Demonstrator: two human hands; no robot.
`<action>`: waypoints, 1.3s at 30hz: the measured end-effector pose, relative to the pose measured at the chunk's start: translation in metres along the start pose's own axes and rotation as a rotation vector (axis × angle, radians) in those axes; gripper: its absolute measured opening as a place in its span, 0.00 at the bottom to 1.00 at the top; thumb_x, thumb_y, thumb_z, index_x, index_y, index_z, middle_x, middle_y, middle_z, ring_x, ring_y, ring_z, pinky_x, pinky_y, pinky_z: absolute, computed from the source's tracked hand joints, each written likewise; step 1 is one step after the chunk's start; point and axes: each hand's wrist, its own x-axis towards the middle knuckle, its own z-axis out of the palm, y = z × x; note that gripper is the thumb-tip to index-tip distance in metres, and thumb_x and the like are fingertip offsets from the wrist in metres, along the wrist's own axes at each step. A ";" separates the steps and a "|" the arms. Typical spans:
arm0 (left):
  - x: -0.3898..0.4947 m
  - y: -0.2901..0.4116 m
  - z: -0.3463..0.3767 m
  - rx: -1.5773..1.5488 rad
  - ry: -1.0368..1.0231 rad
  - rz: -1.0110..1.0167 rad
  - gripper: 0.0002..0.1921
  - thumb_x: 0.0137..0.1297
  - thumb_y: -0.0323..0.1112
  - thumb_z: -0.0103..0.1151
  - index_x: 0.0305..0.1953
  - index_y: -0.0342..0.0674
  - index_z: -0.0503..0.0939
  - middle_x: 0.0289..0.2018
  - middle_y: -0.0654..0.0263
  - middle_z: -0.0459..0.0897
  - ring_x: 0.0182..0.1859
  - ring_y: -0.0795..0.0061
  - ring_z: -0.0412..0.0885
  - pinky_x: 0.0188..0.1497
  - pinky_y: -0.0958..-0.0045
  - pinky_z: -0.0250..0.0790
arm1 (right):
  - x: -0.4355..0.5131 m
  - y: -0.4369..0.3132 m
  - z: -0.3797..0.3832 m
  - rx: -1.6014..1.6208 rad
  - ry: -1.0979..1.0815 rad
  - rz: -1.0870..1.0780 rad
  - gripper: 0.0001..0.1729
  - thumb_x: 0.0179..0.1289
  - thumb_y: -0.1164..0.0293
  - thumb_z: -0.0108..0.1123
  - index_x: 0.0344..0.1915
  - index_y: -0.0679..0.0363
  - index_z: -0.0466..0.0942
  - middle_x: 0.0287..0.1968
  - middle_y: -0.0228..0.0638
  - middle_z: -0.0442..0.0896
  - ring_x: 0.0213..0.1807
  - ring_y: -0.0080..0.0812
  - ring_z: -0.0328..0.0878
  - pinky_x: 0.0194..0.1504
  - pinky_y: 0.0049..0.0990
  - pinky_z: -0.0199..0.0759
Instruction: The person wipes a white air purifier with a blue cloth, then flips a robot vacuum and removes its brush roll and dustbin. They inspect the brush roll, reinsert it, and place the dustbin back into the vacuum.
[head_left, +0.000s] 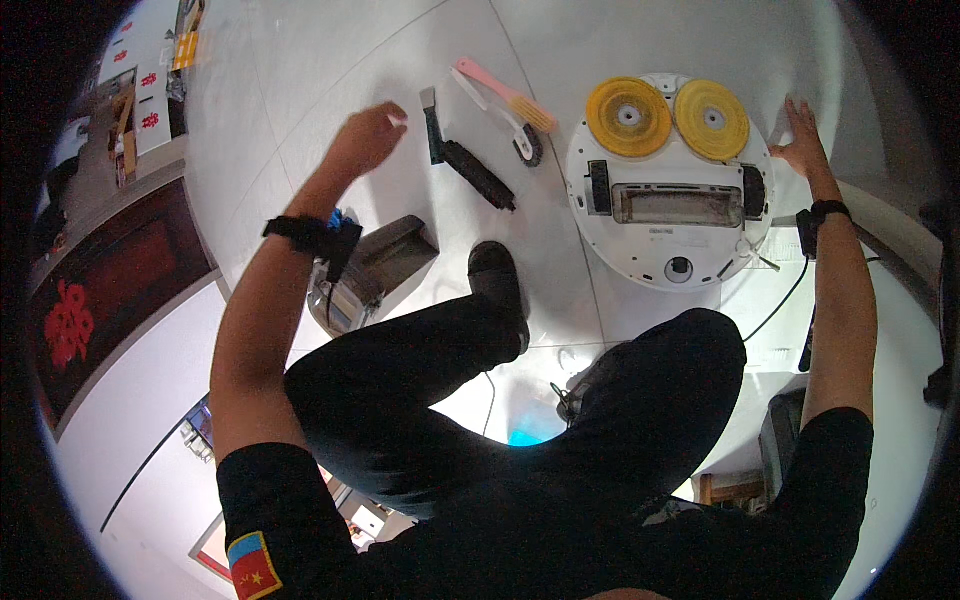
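Observation:
A white robot vacuum (660, 255) lies upside down on the tiled floor, its two round yellow mop pads (628, 118) and its empty-looking brush slot (679, 205) facing up. My right hand (802, 142) is at its right rim, fingers apart; whether it touches the rim is unclear. My left hand (369, 139) hovers over the floor with fingers curled; whether it holds something small cannot be told. Just right of it lie a scraper (431, 127) with a dark handle, a black roller brush (478, 175), a white-handled brush with dark bristles (529, 145) and a pink-handled brush (495, 84).
A dark translucent bin (397, 255) stands below my left wrist. My black shoe (496, 281) is between it and the vacuum. A black cable (780, 307) hangs from my right wrist device. A curved pale edge (885, 217) runs along the right.

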 end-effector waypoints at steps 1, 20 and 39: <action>0.003 -0.007 0.019 0.041 -0.044 -0.023 0.14 0.71 0.40 0.58 0.53 0.44 0.80 0.40 0.56 0.87 0.39 0.60 0.85 0.45 0.61 0.78 | -0.001 -0.002 -0.003 0.050 -0.011 -0.018 0.69 0.42 0.55 0.82 0.79 0.45 0.46 0.80 0.48 0.44 0.80 0.53 0.42 0.78 0.45 0.45; 0.003 0.065 0.233 -1.548 0.358 -0.544 0.21 0.62 0.34 0.69 0.52 0.31 0.73 0.44 0.59 0.82 0.42 0.67 0.83 0.33 0.68 0.77 | -0.007 0.000 -0.008 0.006 0.067 -0.018 0.65 0.43 0.56 0.81 0.78 0.44 0.50 0.80 0.43 0.45 0.81 0.45 0.43 0.78 0.40 0.49; -0.048 0.316 0.123 -1.060 -0.006 0.484 0.25 0.60 0.33 0.70 0.56 0.35 0.72 0.44 0.52 0.85 0.49 0.58 0.85 0.53 0.64 0.75 | -0.015 -0.015 -0.031 -0.040 -0.213 0.066 0.75 0.42 0.39 0.78 0.79 0.54 0.41 0.81 0.46 0.34 0.82 0.48 0.31 0.78 0.43 0.42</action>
